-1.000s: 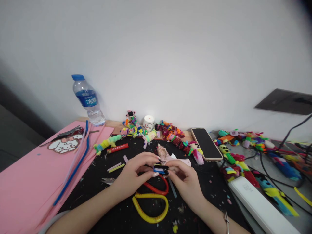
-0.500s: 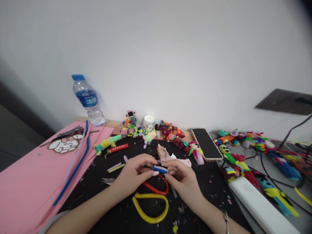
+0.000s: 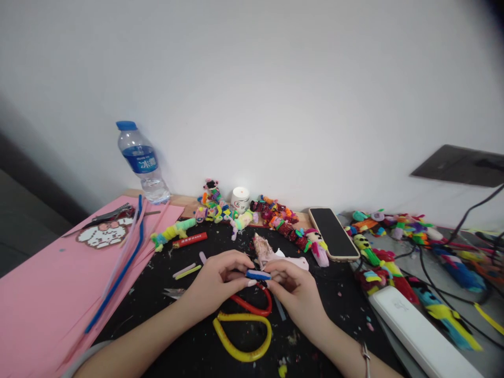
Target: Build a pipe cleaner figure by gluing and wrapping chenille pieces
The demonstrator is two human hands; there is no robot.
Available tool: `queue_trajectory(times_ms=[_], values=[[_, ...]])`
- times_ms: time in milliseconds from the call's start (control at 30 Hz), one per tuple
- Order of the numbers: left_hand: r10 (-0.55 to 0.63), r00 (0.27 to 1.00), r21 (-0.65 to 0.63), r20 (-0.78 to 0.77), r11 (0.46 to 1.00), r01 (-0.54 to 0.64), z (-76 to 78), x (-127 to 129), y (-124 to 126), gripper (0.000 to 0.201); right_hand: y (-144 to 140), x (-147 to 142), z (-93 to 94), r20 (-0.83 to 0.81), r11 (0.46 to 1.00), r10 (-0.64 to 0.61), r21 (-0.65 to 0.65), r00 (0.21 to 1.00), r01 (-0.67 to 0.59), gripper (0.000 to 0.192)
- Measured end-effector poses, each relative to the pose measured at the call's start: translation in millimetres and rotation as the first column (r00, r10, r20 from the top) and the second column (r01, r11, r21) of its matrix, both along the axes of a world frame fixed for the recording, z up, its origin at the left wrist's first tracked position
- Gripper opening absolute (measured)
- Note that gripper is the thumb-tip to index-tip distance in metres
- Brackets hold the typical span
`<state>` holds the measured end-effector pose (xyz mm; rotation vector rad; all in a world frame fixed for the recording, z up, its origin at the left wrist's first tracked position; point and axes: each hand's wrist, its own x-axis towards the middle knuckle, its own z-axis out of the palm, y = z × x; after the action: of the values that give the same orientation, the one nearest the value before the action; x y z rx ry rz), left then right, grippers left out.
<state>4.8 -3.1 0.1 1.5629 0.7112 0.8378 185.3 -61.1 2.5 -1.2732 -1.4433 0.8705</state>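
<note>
A short blue-and-lilac piece of fuzzy pipe cleaner (image 3: 258,274) is pinched between my two hands. My left hand (image 3: 220,273) grips its left end with thumb and fingers, and my right hand (image 3: 293,286) closes on its right end. Just below lie scissors with one red and one yellow handle (image 3: 244,336); their blade tip (image 3: 174,293) shows left of my left hand, the middle hidden beneath it. Behind my fingers rests a pink glue gun (image 3: 271,254) with a stained nozzle end. Lilac and yellow pipe cleaner pieces (image 3: 188,271) lie beside my left hand.
A water bottle (image 3: 142,163) leans on the wall. Pink sheets (image 3: 35,294) with long pipe cleaners (image 3: 118,278) cover the left. A red lighter (image 3: 190,240), a white cup (image 3: 240,198), a phone (image 3: 334,234) and several pipe-cleaner dolls (image 3: 366,249) line the back. A white box (image 3: 421,331) and cables are right.
The blue-and-lilac piece has turned slightly between my fingers and sits more level. Both hands otherwise stay in place.
</note>
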Motion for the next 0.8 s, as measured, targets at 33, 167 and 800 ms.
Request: queue_trajectory(times_ms=[33, 167, 800], values=[[-0.008, 0.999, -0.038, 0.031, 0.999, 0.009, -0.1, 1, 0, 0.016, -1, 0, -0.3, -0.005, 1.000, 0.009, 0.006, 1.000, -0.009, 0.015], [0.022, 0.995, -0.156, 0.096, 0.988, -0.007, -0.3, 1, 2, 0.021, -3, 4, 1.5, 0.035, 0.994, 0.061, 0.091, 0.998, -0.064, 0.029], [0.342, 0.900, -0.509, 0.272, 0.844, -0.167, 7.7, -3, 10, 0.029, 15, 31, 1.9, 0.820, 0.997, -0.074, 0.064, 0.568, 0.039, 0.041]])
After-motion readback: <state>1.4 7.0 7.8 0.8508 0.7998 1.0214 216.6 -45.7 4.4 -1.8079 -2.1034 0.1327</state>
